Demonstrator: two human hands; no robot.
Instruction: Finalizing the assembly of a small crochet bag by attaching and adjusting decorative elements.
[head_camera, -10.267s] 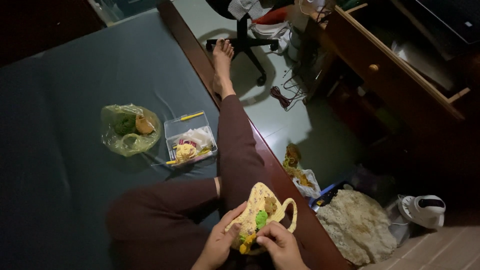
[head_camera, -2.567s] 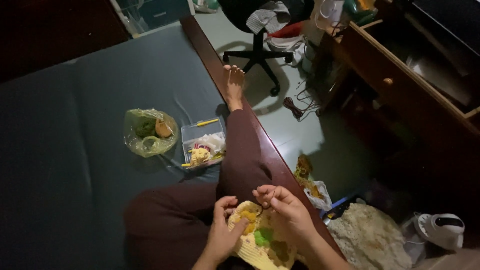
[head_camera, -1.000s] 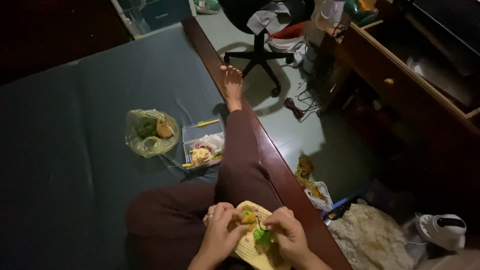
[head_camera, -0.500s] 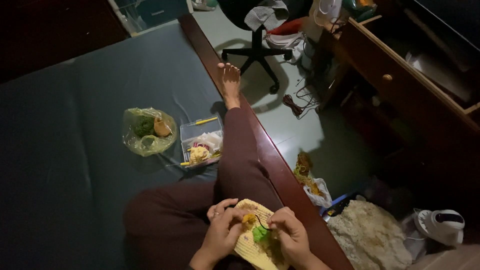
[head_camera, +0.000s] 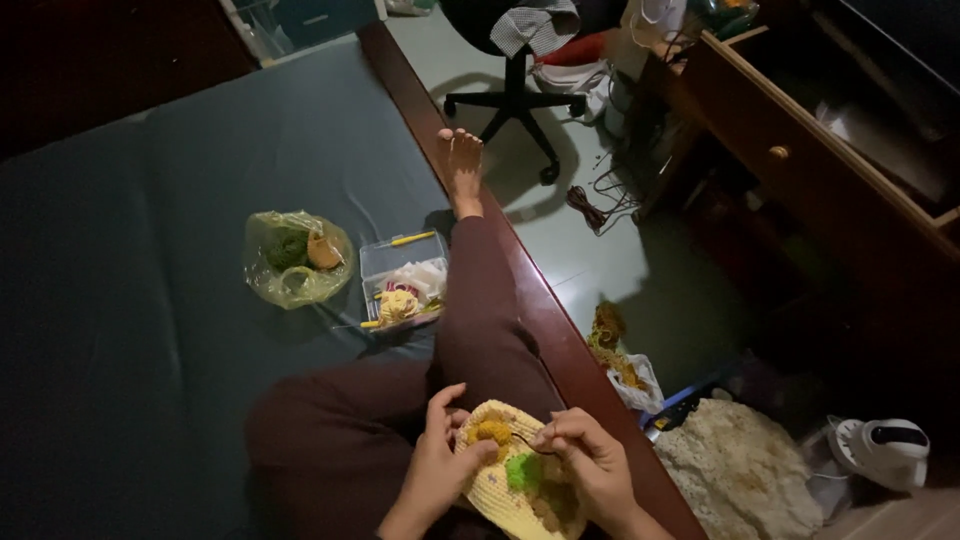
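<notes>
1. Head view: your left hand (head_camera: 435, 462) cups the left edge of a pale yellow crocheted piece (head_camera: 500, 490) lying on your lap, fingers curled around its rim and thumb beside an orange crocheted flower (head_camera: 491, 432).
2. Your right hand (head_camera: 592, 465) is pinched closed on a thin dark crochet hook (head_camera: 528, 443), whose tip sits near the orange flower, above a bright green patch (head_camera: 520, 470).
3. On the dark mattress (head_camera: 150, 300), well apart from your hands, sit a clear plastic box (head_camera: 402, 280) of craft bits and, just left of it, a plastic bag of yarn (head_camera: 295, 258).
4. Your bare foot (head_camera: 462, 165) reaches toward an office chair (head_camera: 515, 60) on the floor.
</notes>
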